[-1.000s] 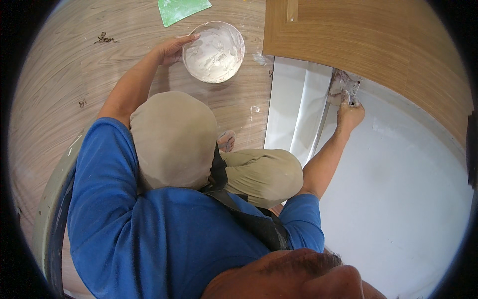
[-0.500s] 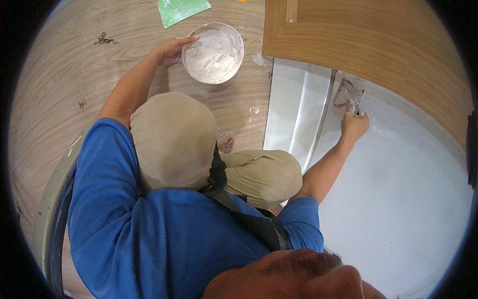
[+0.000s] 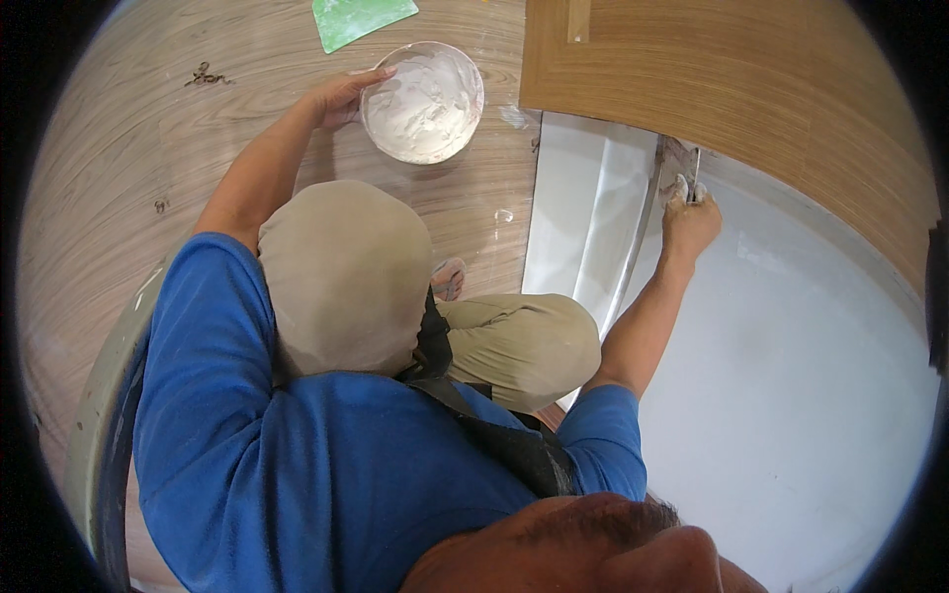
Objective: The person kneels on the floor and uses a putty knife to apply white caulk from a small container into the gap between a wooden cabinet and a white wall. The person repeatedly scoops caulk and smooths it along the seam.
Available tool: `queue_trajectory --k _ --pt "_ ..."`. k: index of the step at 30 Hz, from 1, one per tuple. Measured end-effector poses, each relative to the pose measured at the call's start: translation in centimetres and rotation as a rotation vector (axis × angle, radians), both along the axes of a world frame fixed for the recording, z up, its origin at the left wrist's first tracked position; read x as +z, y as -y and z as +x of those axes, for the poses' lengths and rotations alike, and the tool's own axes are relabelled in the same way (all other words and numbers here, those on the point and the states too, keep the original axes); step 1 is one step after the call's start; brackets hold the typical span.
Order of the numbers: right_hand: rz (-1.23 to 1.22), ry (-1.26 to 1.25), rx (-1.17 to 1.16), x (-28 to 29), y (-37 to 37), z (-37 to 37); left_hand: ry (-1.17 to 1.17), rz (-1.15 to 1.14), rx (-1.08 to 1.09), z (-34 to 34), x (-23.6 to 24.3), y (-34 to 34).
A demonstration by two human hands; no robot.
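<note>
My left hand [image 3: 342,97] grips a round bowl [image 3: 473,128] by its left rim, thumb over the edge. White putty [image 3: 427,109] fills the bowl and is smeared up its sides. On the right, my right hand [image 3: 690,225] is closed round a putty knife [image 3: 696,168], its thin blade seen nearly edge-on. White smears mark my fingers. The blade is at the upper left corner of a smooth white surface [image 3: 771,356], over a brownish patch [image 3: 674,158]; whether it touches there I cannot tell.
A green plastic spreader [image 3: 361,22] with white dust lies beyond the bowl on the wood-patterned floor [image 3: 237,138]. A wooden panel [image 3: 682,64] borders the white surface at the far right. White stepped trim [image 3: 573,217] runs along its left side. A curved chair edge [image 3: 104,415] is beside my left arm.
My right hand has moved a little left and up with the putty knife, and the blade has turned from its flat face to nearly edge-on. My left hand and the bowl stay almost still.
</note>
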State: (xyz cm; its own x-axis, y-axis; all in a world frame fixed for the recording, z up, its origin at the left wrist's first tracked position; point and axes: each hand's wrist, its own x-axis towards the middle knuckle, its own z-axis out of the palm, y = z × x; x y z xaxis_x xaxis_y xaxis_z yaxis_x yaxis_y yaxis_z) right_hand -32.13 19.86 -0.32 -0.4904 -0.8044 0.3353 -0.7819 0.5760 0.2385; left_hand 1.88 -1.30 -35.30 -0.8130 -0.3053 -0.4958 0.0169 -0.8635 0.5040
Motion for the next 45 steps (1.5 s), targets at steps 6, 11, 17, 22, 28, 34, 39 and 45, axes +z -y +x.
queue_trajectory --k 6,11,17,22,28,34,39,45 --pt "-0.003 -0.109 0.060 -0.7 -0.3 -0.5 -0.022 0.022 -0.006 0.0 -0.5 0.1" --pt "-0.038 -0.051 0.048 -1.1 -0.6 -0.6 0.006 0.025 -0.011 0.1 -0.1 0.1" --pt "-0.043 -0.072 0.099 -1.7 -1.1 -1.1 -0.017 0.018 -0.006 0.0 0.4 0.2" --pt "-0.090 -0.059 0.112 -1.4 -1.1 -0.3 -0.012 0.012 0.001 0.0 -0.1 0.0" --pt "-0.098 -0.118 0.103 -0.4 -1.3 -0.2 0.002 0.003 -0.005 0.0 -0.2 0.1" --pt "-0.159 -0.144 0.159 1.2 -1.2 0.4 -0.004 0.011 -0.003 0.0 -1.0 0.1" --pt "-0.190 -0.195 0.189 2.7 -1.1 0.8 0.011 0.004 0.010 -0.2 -1.0 -0.1" --pt "-0.210 -0.197 0.190 4.5 -1.5 0.6 0.029 -0.016 0.002 0.1 1.2 -0.1"
